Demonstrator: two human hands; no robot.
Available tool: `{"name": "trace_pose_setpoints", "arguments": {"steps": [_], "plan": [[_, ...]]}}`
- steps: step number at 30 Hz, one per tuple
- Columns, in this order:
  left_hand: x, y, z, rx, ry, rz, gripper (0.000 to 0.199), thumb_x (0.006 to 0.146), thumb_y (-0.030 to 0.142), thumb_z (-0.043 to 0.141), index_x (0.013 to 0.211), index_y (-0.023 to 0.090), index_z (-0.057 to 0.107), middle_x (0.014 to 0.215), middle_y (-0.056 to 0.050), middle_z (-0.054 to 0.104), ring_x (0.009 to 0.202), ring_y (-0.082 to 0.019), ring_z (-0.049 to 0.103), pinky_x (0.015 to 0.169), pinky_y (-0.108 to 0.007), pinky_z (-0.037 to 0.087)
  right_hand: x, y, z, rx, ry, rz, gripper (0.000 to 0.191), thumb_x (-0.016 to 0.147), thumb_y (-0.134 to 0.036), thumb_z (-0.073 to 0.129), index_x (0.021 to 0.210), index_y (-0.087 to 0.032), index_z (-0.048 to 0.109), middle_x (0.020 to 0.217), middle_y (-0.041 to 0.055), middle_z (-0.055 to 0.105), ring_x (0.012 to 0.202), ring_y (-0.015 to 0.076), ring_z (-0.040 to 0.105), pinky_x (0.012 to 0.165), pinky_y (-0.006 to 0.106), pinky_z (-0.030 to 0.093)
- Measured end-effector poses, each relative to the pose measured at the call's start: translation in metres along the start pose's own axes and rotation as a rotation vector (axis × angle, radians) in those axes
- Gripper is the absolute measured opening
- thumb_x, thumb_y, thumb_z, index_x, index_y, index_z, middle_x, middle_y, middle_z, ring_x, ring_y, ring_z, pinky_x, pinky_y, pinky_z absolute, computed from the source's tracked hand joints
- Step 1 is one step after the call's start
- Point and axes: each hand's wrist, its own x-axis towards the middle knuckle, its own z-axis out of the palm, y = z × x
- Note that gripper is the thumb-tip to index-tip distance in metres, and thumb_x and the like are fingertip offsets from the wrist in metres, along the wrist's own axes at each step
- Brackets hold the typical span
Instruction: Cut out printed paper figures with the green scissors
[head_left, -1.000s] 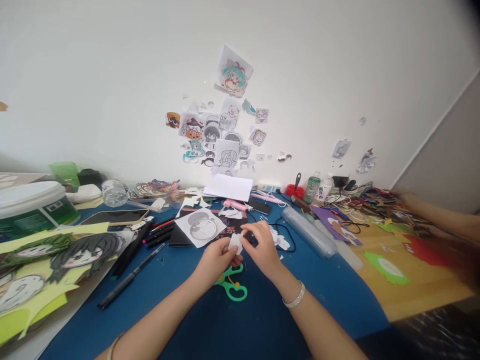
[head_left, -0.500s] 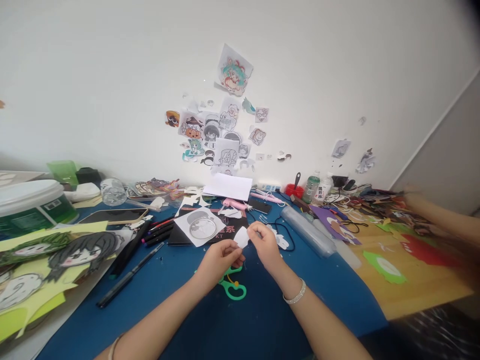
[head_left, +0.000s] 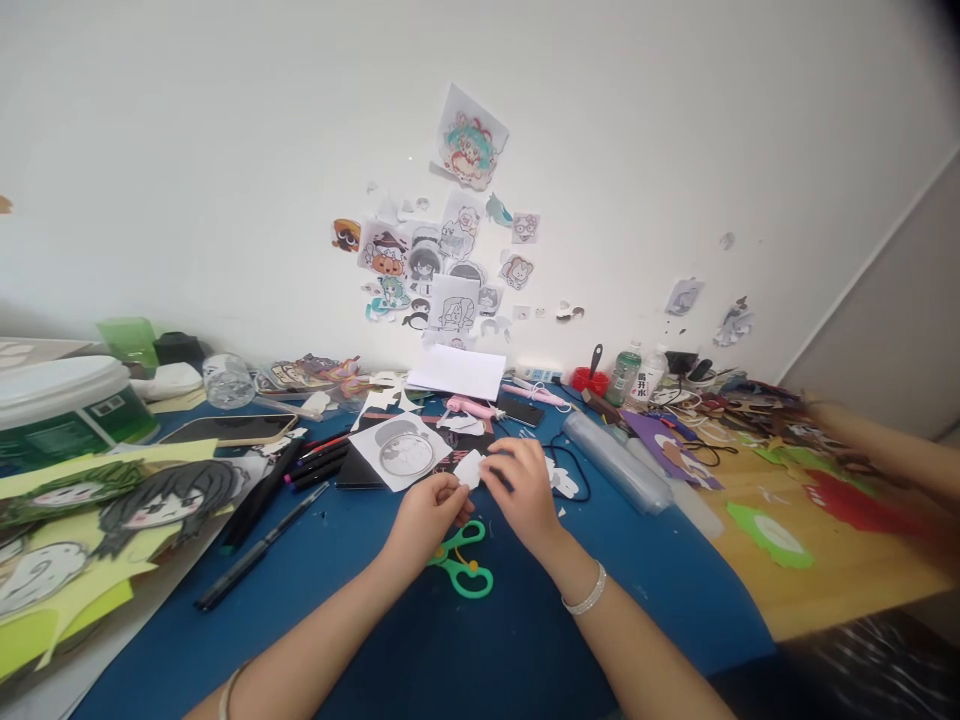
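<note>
A small white paper piece is pinched in the fingers of my left hand, above the blue table cover. My right hand is at the paper's right edge, its thumb and forefinger slightly apart; whether the fingertips touch the paper is hard to see. Just below my hands lie green-handled scissors, with their blades hidden by my left hand. A white sheet with a grey round drawing rests on a black box behind my left hand.
Black pens and markers lie to the left, beside cut-out drawings. A pink glue gun is behind the box. Clear plastic film lies to the right. Another person's arm reaches in at far right.
My right hand's fingers have loosened from the paper, while my left hand has moved slightly left and still holds it. More of the scissors shows. A small white scrap is visible by my right wrist.
</note>
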Motion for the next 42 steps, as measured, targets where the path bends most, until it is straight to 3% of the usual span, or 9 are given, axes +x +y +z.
{"name": "trace_pose_setpoints", "arguments": {"steps": [3,10,17,23,29,36,42], "plan": [[0.0,-0.004,0.0,0.049,0.003,0.034,0.021,0.071,0.038,0.051,0.064,0.019,0.053,0.062,-0.001,0.063,0.058,-0.017,0.059,0.058,-0.027,0.046,0.0,-0.003,0.001,-0.073,-0.128,-0.171,0.017,0.085,-0.019,0.048,0.08,-0.023,0.063,0.095,0.0045,0.062,0.088,0.0198,0.047,0.079,0.037,0.036],[-0.002,-0.005,-0.001,0.387,0.072,0.26,0.02,0.078,0.028,0.04,0.062,0.02,0.05,0.067,-0.002,0.059,0.065,-0.017,0.053,0.059,-0.025,0.038,0.002,-0.003,0.004,-0.073,-0.161,-0.193,0.02,0.088,-0.02,0.044,0.083,-0.021,0.063,0.083,0.0046,0.065,0.08,0.019,0.048,0.074,0.036,0.037],[-0.003,-0.002,-0.002,0.62,0.051,0.33,0.021,0.081,0.024,0.035,0.062,0.021,0.042,0.062,0.0,0.05,0.059,-0.015,0.046,0.056,-0.024,0.031,0.003,-0.009,0.002,-0.244,-0.187,-0.314,0.026,0.088,-0.013,0.038,0.074,-0.019,0.06,0.072,0.0043,0.063,0.072,0.0172,0.048,0.075,0.035,0.035],[-0.003,0.001,-0.003,0.641,0.03,0.321,0.02,0.08,0.021,0.034,0.061,0.02,0.041,0.058,0.001,0.045,0.056,-0.014,0.042,0.054,-0.024,0.028,0.0,-0.01,0.003,-0.293,-0.173,-0.357,0.026,0.086,-0.01,0.037,0.071,-0.019,0.057,0.069,0.0028,0.061,0.071,0.0159,0.048,0.09,0.039,0.03],[-0.002,-0.001,-0.005,0.597,-0.004,0.291,0.019,0.075,0.02,0.038,0.057,0.02,0.041,0.052,0.003,0.043,0.052,-0.012,0.039,0.051,-0.023,0.027,-0.001,-0.004,0.005,-0.3,-0.182,-0.397,0.025,0.085,-0.01,0.037,0.071,-0.018,0.056,0.07,0.0025,0.061,0.071,0.0155,0.047,0.092,0.038,0.029],[0.004,-0.004,-0.01,0.396,-0.092,0.196,0.017,0.077,0.027,0.04,0.062,0.019,0.046,0.06,0.001,0.057,0.056,-0.014,0.051,0.054,-0.023,0.037,-0.003,0.003,0.007,-0.296,-0.151,-0.423,0.02,0.086,-0.01,0.04,0.077,-0.017,0.056,0.073,0.001,0.061,0.073,0.0134,0.049,0.094,0.038,0.028],[0.003,0.0,-0.011,0.516,-0.089,0.226,0.02,0.078,0.025,0.038,0.059,0.019,0.044,0.061,-0.001,0.058,0.058,-0.015,0.052,0.057,-0.024,0.037,-0.003,0.004,0.009,-0.346,-0.158,-0.459,0.023,0.087,-0.011,0.039,0.074,-0.017,0.056,0.071,0.001,0.061,0.07,0.0132,0.048,0.094,0.039,0.028]]}}
